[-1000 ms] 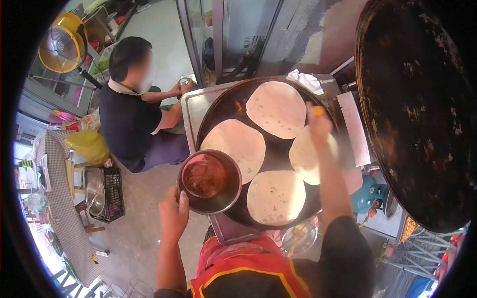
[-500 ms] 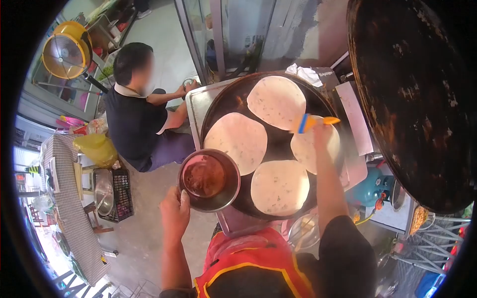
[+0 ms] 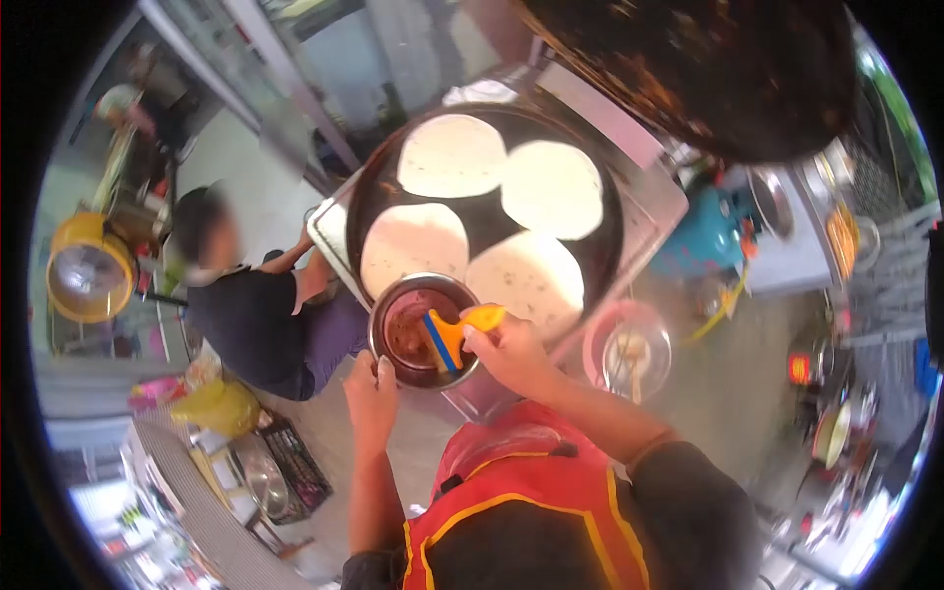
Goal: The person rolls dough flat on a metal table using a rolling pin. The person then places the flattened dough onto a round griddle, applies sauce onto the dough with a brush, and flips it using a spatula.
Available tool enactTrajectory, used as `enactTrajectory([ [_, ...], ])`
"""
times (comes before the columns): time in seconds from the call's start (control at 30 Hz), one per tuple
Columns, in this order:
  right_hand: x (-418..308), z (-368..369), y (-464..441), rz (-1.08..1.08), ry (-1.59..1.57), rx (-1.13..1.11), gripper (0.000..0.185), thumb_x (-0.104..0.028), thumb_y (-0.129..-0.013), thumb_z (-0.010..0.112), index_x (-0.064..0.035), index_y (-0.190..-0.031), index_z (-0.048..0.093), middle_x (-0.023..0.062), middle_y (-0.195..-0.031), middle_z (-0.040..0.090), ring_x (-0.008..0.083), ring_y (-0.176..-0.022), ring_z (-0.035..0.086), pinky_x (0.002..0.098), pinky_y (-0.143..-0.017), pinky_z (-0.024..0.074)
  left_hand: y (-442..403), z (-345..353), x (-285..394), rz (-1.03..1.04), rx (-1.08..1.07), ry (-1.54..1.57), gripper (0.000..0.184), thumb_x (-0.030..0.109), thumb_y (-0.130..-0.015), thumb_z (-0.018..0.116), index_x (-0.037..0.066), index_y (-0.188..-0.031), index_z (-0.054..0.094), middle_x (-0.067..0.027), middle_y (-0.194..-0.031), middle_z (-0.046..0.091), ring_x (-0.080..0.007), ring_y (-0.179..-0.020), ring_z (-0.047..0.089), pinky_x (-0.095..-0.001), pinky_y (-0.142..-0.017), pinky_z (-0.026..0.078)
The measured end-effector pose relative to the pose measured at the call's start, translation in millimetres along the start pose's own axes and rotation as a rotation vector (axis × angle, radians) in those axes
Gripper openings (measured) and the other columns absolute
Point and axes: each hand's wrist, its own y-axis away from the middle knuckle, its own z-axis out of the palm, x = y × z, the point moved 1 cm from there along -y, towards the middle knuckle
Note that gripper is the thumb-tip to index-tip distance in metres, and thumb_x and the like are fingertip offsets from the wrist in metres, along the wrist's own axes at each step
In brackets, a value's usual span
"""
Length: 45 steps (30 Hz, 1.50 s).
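My left hand [image 3: 372, 393] grips the near-left rim of a metal bowl [image 3: 378, 334] with reddish-brown contents. In my right hand [image 3: 503, 346] is a yellow-handled brush [image 3: 454, 336] with a blue band, its bristle end inside the bowl. The bowl is held over the near-left edge of a large round black griddle [image 3: 497, 218]. Four pale round flatbreads with green flecks lie on the griddle: one at the back left [image 3: 450, 157], one at the back right [image 3: 553, 189], one at the left [image 3: 415, 246] and one at the near right [image 3: 531, 280].
A large dark lid [image 3: 718, 74] stands raised at the back right. A seated person [image 3: 256, 320] is at the left beside a yellow fan [image 3: 90, 267]. A teal gas cylinder [image 3: 703, 231] and a clear bowl [image 3: 637, 356] are to the right. A black crate [image 3: 300, 467] sits at lower left.
My right hand has brought the brush from above the right flatbread back to the bowl. My left hand still holds the bowl. The whole view has turned, shifting the griddle, lid and seated person.
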Motion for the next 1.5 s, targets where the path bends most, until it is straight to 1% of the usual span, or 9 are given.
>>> enactTrajectory([
  [0.23,57.4,-53.0,120.4,-0.010,0.005,0.595,0.029,-0.014,-0.088,0.062,-0.0051,-0.115,0.056,0.0032,-0.076,0.059,0.0142,-0.067,0.057,0.0279,-0.064,0.0473,23.1,-7.0,-19.8,0.118,-0.070,0.007,0.021,0.009,-0.089,0.051,-0.001,-0.072,0.044,-0.0098,-0.062,0.046,-0.0164,-0.055,0.044,-0.0353,-0.053,0.039],
  [0.4,220.2,-137.3,213.2,0.622,0.364,0.839,0.041,-0.014,-0.083,0.066,0.0001,-0.118,0.051,0.0187,-0.097,0.064,0.0296,-0.093,0.064,0.0383,-0.083,0.0494,37.6,-25.0,-38.1,0.076,-0.078,0.028,0.020,0.008,-0.090,0.051,0.001,-0.073,0.045,-0.0016,-0.064,0.042,-0.0102,-0.060,0.041,-0.0298,-0.055,0.037],
  [0.5,348.7,-167.9,231.7,0.426,0.630,1.004,0.048,-0.015,-0.078,0.069,0.0002,-0.120,0.051,0.0209,-0.100,0.064,0.0370,-0.092,0.063,0.0435,-0.083,0.0489,62.7,-30.3,-38.0,-0.057,0.001,0.031,0.016,0.008,-0.090,0.050,0.001,-0.075,0.049,0.0003,-0.067,0.043,-0.0092,-0.063,0.040,-0.0283,-0.057,0.036],
  [0.7,403.4,-191.3,180.6,0.958,0.695,0.616,0.083,-0.040,-0.077,0.069,0.0041,-0.137,0.033,0.0242,-0.131,0.049,0.0366,-0.124,0.045,0.0435,-0.104,0.0358,123.7,-25.1,-4.2,-0.231,0.158,-0.031,0.015,0.012,-0.092,0.048,0.000,-0.086,0.055,0.0000,-0.078,0.052,-0.0078,-0.073,0.046,-0.0248,-0.065,0.040],
  [0.87,465.4,-195.3,181.2,1.046,0.728,0.630,0.077,-0.036,-0.078,0.068,0.0032,-0.135,0.035,0.0256,-0.126,0.051,0.0346,-0.120,0.049,0.0444,-0.100,0.0383,157.8,-25.9,-33.6,-0.375,0.238,0.143,0.012,0.011,-0.091,0.049,0.001,-0.090,0.055,-0.0009,-0.081,0.054,-0.0067,-0.068,0.049,-0.0220,-0.060,0.041],
  [1.0,344.9,-204.3,173.5,1.020,0.649,0.593,0.063,-0.027,-0.082,0.063,0.0044,-0.131,0.039,0.0265,-0.118,0.054,0.0351,-0.110,0.055,0.0433,-0.093,0.0424,173.1,-26.9,-34.0,-0.479,0.309,0.323,0.008,0.010,-0.090,0.050,0.005,-0.084,0.052,0.0018,-0.076,0.051,-0.0053,-0.062,0.046,-0.0210,-0.055,0.039],
  [1.13,262.2,-194.4,177.7,0.125,0.391,0.777,0.044,-0.014,-0.090,0.052,0.0055,-0.128,0.041,0.0194,-0.099,0.058,0.0318,-0.096,0.057,0.0420,-0.085,0.0434,187.9,-39.6,-67.5,-0.390,0.319,0.242,0.016,0.010,-0.091,0.050,0.008,-0.075,0.048,0.0043,-0.070,0.046,-0.0048,-0.059,0.041,-0.0212,-0.053,0.038],
  [1.33,70.4,-128.7,134.4,0.430,0.084,-0.167,0.047,-0.020,-0.094,0.048,-0.0055,-0.137,0.037,0.0092,-0.086,0.056,0.0157,-0.062,0.054,0.0296,-0.053,0.0453,188.9,-41.7,-76.0,-0.401,0.383,0.365,0.017,0.010,-0.091,0.051,0.002,-0.076,0.050,-0.0014,-0.071,0.049,-0.0081,-0.060,0.051,-0.0261,-0.051,0.051],
  [1.5,61.4,-50.7,112.5,0.722,-0.142,-0.360,0.026,-0.029,-0.092,0.048,-0.0037,-0.096,0.051,0.0025,-0.059,0.049,0.0105,-0.041,0.044,0.0240,-0.036,0.0325,173.5,-54.9,-65.3,-0.379,0.458,0.274,0.018,0.009,-0.092,0.051,0.000,-0.077,0.051,-0.0037,-0.069,0.053,-0.0095,-0.058,0.054,-0.0268,-0.050,0.050],
])
